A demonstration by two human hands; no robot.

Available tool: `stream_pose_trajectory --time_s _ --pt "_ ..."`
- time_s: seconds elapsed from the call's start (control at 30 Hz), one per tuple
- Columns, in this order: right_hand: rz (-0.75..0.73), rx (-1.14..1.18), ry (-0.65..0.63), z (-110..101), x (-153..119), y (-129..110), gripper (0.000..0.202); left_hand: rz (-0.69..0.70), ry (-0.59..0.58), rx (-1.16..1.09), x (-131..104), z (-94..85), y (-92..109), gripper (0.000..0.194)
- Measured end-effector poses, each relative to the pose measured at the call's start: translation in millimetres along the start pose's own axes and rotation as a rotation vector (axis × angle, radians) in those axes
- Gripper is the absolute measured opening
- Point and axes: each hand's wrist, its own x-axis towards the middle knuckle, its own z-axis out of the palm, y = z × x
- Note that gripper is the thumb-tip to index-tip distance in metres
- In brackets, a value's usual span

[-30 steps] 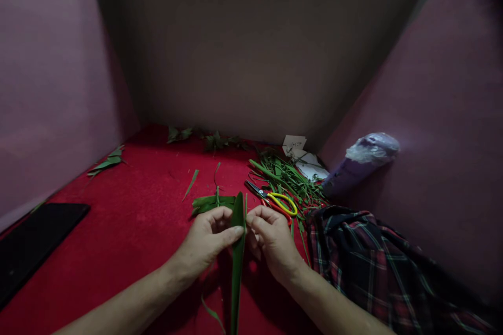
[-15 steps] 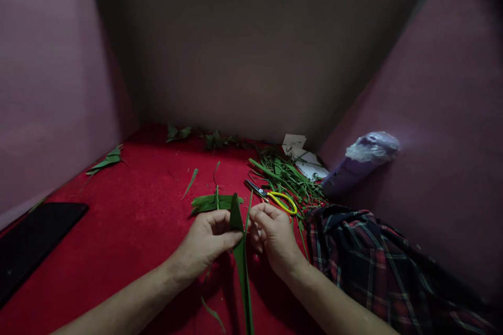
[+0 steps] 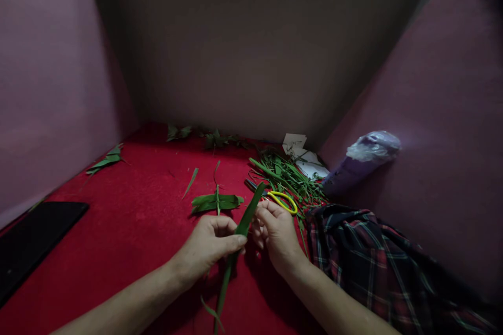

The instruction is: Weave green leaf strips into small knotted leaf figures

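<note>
My left hand [image 3: 214, 238] pinches a long green leaf [image 3: 248, 213] between thumb and fingers. The blade slants up and right from the pinch, and its narrow lower part hangs toward the bottom of the view. My right hand [image 3: 276, 227] is closed, its curled fingertips close to the leaf's right edge; what they hold, if anything, is hidden. Beyond my left hand, a folded leaf piece [image 3: 206, 202] lies crosswise over a thin stem on the red cloth [image 3: 137, 230]. Scissors with yellow handles [image 3: 283, 200] lie just past my right hand, their blades partly covered by the leaf.
A heap of green stems [image 3: 291, 175] lies behind the scissors, with white paper [image 3: 312, 164] beside it. A purple plastic-wrapped roll [image 3: 356, 162] leans at the right wall. Plaid cloth [image 3: 365, 251] lies at right, a black flat object [image 3: 43, 241] at left. Leaf figures [image 3: 108, 159] rest near the walls.
The leaf in my left hand has turned: its tip now leans right, and its lower end has swung left. The narrow strip beside my right fingers no longer shows separately.
</note>
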Motion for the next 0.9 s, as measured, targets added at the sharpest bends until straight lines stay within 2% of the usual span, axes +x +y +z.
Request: stream_pose_trajectory --time_s 0.17,0.37,0.63,0.9 --pt "-0.050 -0.016 -0.021 -1 -1 -2 0.020 0.036 0.042 0.053 1 0.0 3 0.021" --pt "-0.091 -0.134 -0.016 3 -4 -8 0.020 0.114 0.032 0.055 3 0.6 3 0.014" --pt "-0.091 -0.132 0.006 2 -2 -8 0.024 0.013 0.035 0.073 -4 3.2 7 0.021" --pt "-0.034 -0.080 0.045 -3 4 -1 0.020 -0.007 0.076 -0.010 -1 0.0 3 0.021"
